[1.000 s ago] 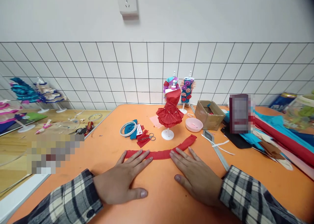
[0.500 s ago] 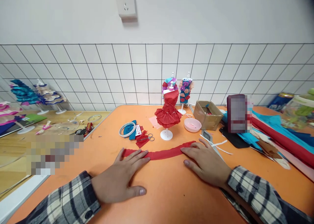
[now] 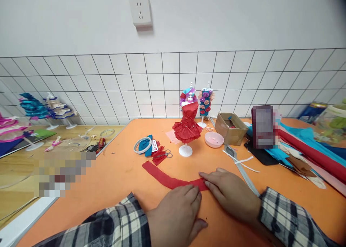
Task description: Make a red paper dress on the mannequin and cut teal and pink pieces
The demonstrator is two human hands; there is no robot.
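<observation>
A curved red crepe paper strip (image 3: pixel 164 178) lies on the orange table, its right end running under my hands. My left hand (image 3: pixel 178 209) rests palm down with its fingertips on the strip and its thumb spread out to the right. At the strip's right end, my right hand (image 3: pixel 229 189) has its thumb and forefinger closed about the paper; the other fingers are bent and partly hidden. Behind the strip stands a small dress form in a red paper dress (image 3: pixel 187 122). Small scissors (image 3: pixel 168 153) lie on red scraps to the left of its base.
Tape rolls (image 3: pixel 142 145) lie left of the scissors. A pink bowl (image 3: pixel 214 140), a cardboard box (image 3: pixel 231 129) and a phone-like device (image 3: pixel 262 126) stand to the right. Beyond are rolled papers (image 3: pixel 310 142). More dressed forms (image 3: pixel 205 102) stand behind.
My left hand has slid right along the strip, close to my right hand. The strip's right part has come nearer to me, and it now bends more strongly. The view has shifted slightly.
</observation>
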